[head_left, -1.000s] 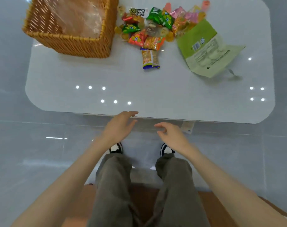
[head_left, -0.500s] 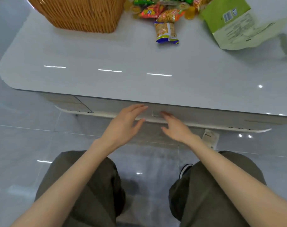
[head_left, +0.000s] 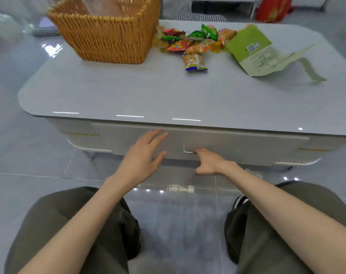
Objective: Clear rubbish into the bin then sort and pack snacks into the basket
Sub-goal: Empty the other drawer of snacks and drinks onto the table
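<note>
Reaching for drawer handle (head_left: pixel 188 150): right hand (head_left: pixel 207 163) touched it, grip unclear; left hand (head_left: pixel 143 156) hovered open. Task looked unstarted: torn green packet (head_left: pixel 251 49) and snack pile (head_left: pixel 189 44) lay on tabletop (head_left: pixel 148 91) beside wicker basket (head_left: pixel 109 36).

Bright, even, cool-white light fills the scene and leaves no hard shadows. The glossy table (head_left: pixel 168 91) throws back three short streaks of glare along its near edge and two small spots toward the right. The floor (head_left: pixel 20 155) tiles mirror more small bright spots, plus a pale patch of glare left of the basket (head_left: pixel 109 40), whose rim is smeared by motion blur. The green packet (head_left: pixel 251 50) lays a soft grey shadow on the table. The fingertips of the left hand (head_left: pixel 142 159) and right hand (head_left: pixel 209 164) are blurred. Wide-angle distortion bows the table's edge and stretches the corners.
</note>
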Available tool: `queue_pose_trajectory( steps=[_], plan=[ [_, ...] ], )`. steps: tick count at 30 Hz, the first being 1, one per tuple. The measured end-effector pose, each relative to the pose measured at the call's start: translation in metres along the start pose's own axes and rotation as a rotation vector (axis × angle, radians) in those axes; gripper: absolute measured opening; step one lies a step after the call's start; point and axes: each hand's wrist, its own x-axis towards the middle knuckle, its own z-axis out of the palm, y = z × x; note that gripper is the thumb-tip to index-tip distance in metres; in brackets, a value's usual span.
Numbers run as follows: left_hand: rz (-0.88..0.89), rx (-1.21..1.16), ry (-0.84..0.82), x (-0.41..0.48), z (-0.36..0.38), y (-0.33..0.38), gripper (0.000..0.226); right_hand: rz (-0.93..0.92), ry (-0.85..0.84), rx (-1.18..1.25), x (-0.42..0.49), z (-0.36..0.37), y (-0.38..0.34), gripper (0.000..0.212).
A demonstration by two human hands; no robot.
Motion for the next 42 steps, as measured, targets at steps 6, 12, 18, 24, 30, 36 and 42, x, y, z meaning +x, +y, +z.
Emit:
queue_pose_trajectory(
  steps=[6, 12, 18, 24, 30, 36, 42],
  plan=[
    [-0.08, 0.265, -0.12, 0.005, 0.011, -0.005, 0.054, -0.116, -0.142, -0.095, -0.039, -0.01, -0.01, 0.066],
    [-0.158, 0.166, -0.043, 0.024, 0.009, -0.006, 0.049, -0.264, 0.452, 0.033, -0.073, -0.042, -0.018, 0.03],
    [-0.174, 0.226, -0.08, 0.025, 0.007, 0.002, 0.052, -0.105, 0.349, 0.081, -0.072, -0.022, 0.011, 0.027],
    [-0.183, 0.346, -0.228, 0.021, 0.012, -0.007, 0.061, -0.091, 0.289, 0.104, -0.084, -0.009, 0.007, 0.024],
    [-0.228, 0.238, -0.476, 0.01, 0.014, -0.008, 0.047, -0.136, 0.201, 0.0, -0.087, 0.004, 0.0, 0.027],
    [-0.04, 0.195, -0.202, 0.017, -0.005, 0.005, 0.037, -0.106, 0.329, 0.12, -0.088, -0.017, 0.0, 0.023],
    [0.001, 0.001, 0.179, 0.051, -0.033, 0.017, 0.036, -0.142, 0.629, 0.277, -0.082, -0.06, -0.003, 0.023]
  ],
)
